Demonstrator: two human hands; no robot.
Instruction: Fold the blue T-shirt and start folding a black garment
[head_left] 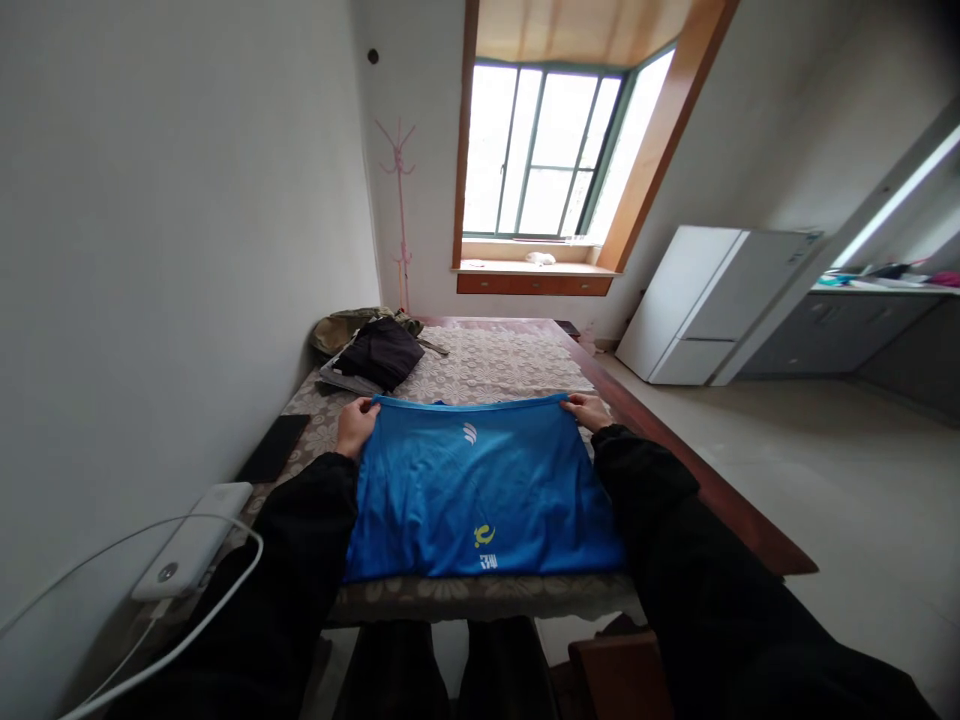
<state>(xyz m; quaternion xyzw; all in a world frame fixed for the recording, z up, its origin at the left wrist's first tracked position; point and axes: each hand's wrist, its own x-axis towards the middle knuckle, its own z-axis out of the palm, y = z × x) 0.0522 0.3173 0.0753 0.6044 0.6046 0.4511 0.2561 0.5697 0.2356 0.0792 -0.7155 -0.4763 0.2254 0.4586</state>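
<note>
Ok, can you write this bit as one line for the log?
left hand: grips far left corner of blue shirt | right hand: grips far right corner | shirt: flat on table | black clothes pile: behind

the blue shirt [480,490] bears white and yellow logos, lettering unreadable.

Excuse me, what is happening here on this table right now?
A person in black sleeves has a blue shirt spread flat on a table with a lace cloth. The left hand grips one far corner of the shirt and the right hand grips the other. A pile of dark clothes lies further back on the left, and a white power bank with its cable sits near the left elbow.
</note>
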